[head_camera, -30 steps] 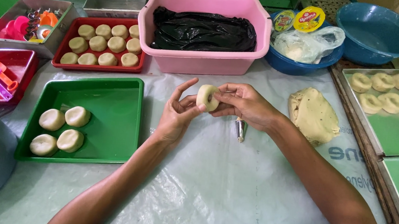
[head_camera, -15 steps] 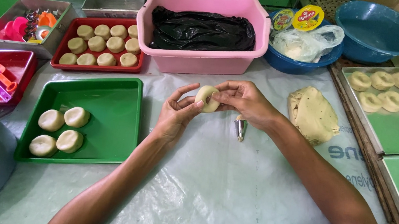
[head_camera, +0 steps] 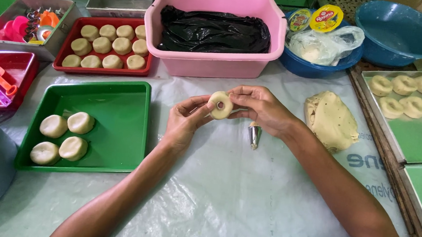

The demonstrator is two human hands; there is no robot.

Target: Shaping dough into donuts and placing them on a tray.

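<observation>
Both hands hold a small round piece of pale dough (head_camera: 220, 105) with a hole in its middle, above the plastic-covered table (head_camera: 224, 205). My left hand (head_camera: 183, 121) pinches its left side with thumb and fingers. My right hand (head_camera: 262, 107) grips its right side. A small metal cone nozzle (head_camera: 254, 135) lies on the table just under my right hand. A lump of raw dough (head_camera: 331, 120) rests to the right.
A green tray (head_camera: 115, 121) at left holds several dough balls (head_camera: 61, 134). A red tray (head_camera: 75, 62) with more balls, a pink tub (head_camera: 210, 63) with a black bag, blue bowls (head_camera: 398, 33) and a right-hand tray (head_camera: 414, 144) of ring-shaped pieces surround the work spot.
The dough piece has been turned in my fingers so its holed face now points toward the camera. My left fingers closed in on it. Both hands stayed in place.
</observation>
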